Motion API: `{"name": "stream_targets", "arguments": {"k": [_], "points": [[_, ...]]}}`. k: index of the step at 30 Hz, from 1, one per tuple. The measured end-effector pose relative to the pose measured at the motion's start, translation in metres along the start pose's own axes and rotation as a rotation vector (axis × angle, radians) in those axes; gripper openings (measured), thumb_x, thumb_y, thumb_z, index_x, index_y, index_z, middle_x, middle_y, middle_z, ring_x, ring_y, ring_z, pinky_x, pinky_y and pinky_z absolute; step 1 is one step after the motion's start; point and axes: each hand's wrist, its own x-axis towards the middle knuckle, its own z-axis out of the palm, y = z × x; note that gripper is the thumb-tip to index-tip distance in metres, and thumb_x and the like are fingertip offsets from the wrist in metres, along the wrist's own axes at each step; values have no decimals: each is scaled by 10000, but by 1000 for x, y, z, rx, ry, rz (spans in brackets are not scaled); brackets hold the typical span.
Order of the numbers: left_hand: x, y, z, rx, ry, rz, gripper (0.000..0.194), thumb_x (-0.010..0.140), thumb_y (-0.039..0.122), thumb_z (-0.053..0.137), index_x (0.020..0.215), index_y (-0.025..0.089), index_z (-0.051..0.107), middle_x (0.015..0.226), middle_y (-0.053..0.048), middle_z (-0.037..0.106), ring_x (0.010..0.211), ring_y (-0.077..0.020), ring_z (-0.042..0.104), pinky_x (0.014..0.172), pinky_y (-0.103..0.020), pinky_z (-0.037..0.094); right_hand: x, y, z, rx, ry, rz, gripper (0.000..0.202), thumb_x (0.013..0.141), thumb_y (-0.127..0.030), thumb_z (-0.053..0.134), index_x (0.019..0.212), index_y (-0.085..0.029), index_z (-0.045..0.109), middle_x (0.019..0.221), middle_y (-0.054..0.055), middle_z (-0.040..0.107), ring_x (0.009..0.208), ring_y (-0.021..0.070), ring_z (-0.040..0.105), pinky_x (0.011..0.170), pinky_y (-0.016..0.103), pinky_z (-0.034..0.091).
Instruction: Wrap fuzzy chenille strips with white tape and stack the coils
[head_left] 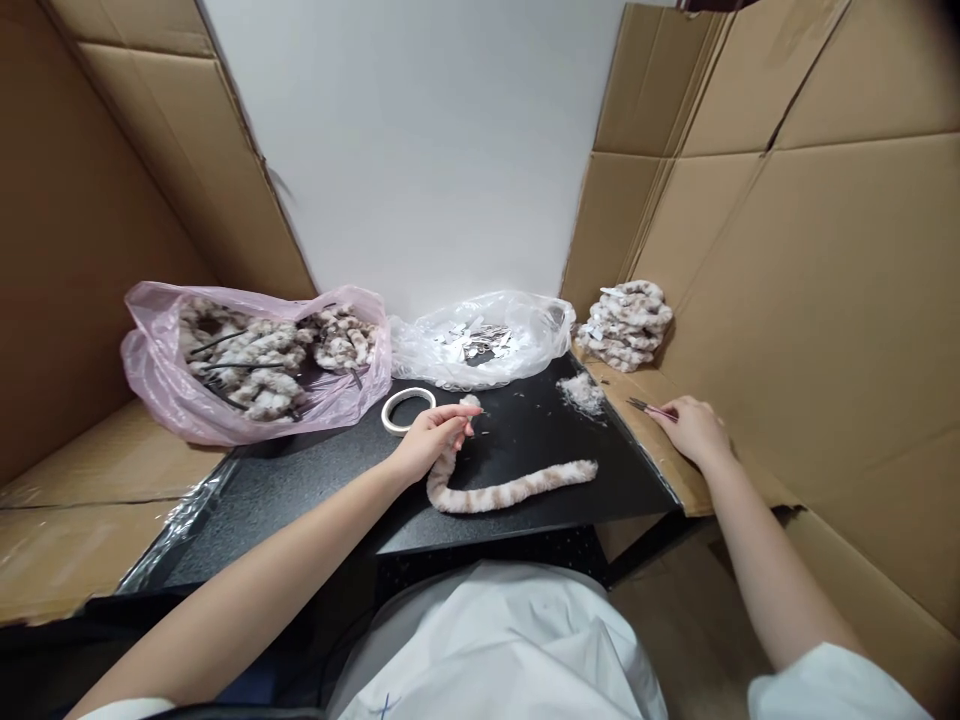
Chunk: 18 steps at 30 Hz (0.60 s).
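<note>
Furry strip pinched near one end by left hand, pointed tool (pink-handled) gripped by right hand, tape roll near the strip.

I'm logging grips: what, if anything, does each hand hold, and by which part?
Left hand: the striped furry strip, near its upper end. Right hand: at a small tool's pinkish handle; grip unclear.

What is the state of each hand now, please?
Left hand: closed, holding the furry striped strip near one end.
Right hand: closed, holding a small pointed tool.
</note>
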Motion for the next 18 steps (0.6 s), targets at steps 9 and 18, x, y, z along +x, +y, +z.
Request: {"name": "stream_targets", "arguments": {"k": [9, 18], "points": [[-2, 7, -3, -192, -168, -104, 420, 665, 143, 525, 1058, 93, 665, 851, -86, 700, 603, -127, 613, 608, -252, 485, 7, 4, 20, 87, 273, -52, 346, 894, -266, 349, 791, -149, 658, 877, 152, 679, 802, 241, 613, 700, 339, 423], [3, 12, -7, -223, -65, -112, 380, 774, 221, 628, 1137, 108, 613, 1028, -133, 686, 804, -185, 668, 725, -304, 534, 3, 6, 22, 633, 336, 36, 350, 856, -464, 391, 770, -185, 584, 682, 82, 699, 532, 181, 642, 629, 300, 483]]}}
